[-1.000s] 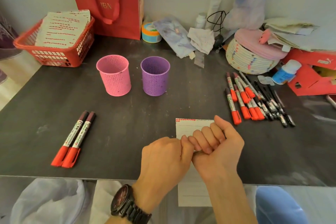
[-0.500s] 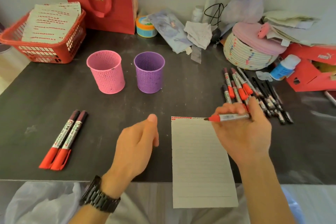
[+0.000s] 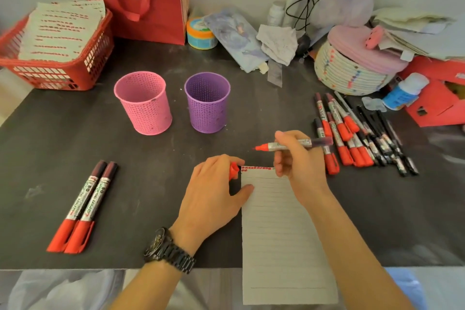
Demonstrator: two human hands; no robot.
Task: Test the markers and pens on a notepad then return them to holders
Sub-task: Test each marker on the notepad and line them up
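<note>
Above the notepad (image 3: 276,221), our right hand (image 3: 299,158) grips the marker (image 3: 289,145), freshly uncapped; our left hand (image 3: 214,196) fingers pinch the cap (image 3: 233,170). We can test now

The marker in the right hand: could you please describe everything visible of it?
The marker is uncapped, its red felt tip pointing left. Its barrel looks silvery with print, ending in a dark maroon rear. It lies nearly level, above the top edge of the notepad, apparently clear of the paper. The right hand holds it round mid-barrel. A red cap sits pinched in the left hand.
</note>
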